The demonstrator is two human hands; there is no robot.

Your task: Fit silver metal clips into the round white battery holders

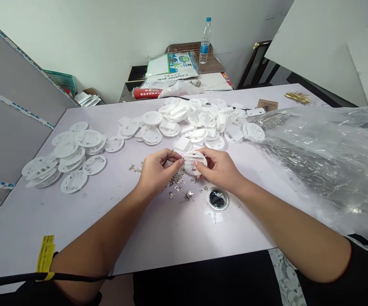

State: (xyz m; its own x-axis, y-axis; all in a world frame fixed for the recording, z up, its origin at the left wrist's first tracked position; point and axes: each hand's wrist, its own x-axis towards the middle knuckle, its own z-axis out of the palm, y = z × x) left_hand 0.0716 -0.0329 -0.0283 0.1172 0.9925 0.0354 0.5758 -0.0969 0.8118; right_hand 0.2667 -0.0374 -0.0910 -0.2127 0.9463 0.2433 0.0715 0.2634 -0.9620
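My right hand (217, 166) grips a round white plastic cover (190, 157), with the thumb on its slotted face. Closed at the cover's left edge is my left hand (158, 168), a thin dark pointed tool (168, 156) tucked among its fingers. Whether its fingertips also pinch a small metal part is too small to tell. Below both hands lies a heap of small metal contact pieces (176, 176), with a few loose ones (188, 195) nearer me. Many similar white covers (199, 121) are piled just beyond my hands.
More white covers, some with metal pieces in them, form a stack (72, 155) at the left. A large clear plastic bag (324, 157) spreads over the right side. A round black-centred grommet (218, 199) sits in the table. A cable (18, 280) crosses the lower left.
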